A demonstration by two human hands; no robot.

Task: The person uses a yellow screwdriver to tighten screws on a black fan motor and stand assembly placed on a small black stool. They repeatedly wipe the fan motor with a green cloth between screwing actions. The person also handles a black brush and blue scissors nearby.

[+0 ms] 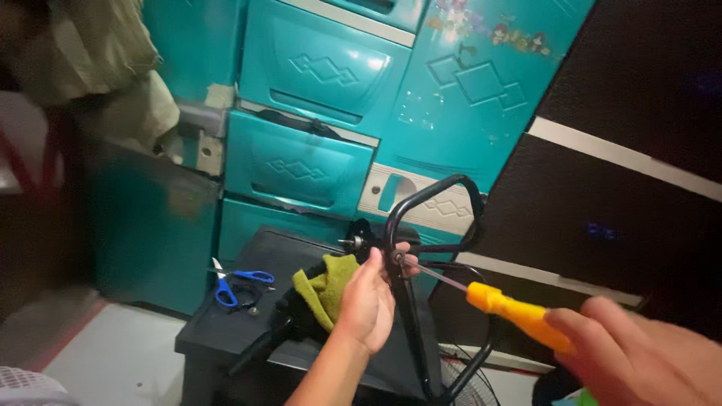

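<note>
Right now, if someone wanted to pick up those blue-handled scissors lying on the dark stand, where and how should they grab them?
Probably by the blue plastic loops: the blue-handled scissors lie flat on the black stand, handles toward the olive-green cloth, metal blades pointing left. Come from above on the handle side, fingers pinching the loops, away from the tips. The left hand is nearer; the right hand holds the orange-handled screwdriver.

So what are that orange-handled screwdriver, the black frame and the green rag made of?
The screwdriver: handle looks like glossy orange plastic, the thin shaft like bare metal. The black frame seems to be bent metal tubing, painted or coated, slightly shiny. The green rag looks like soft, nubby terry cloth.
</note>
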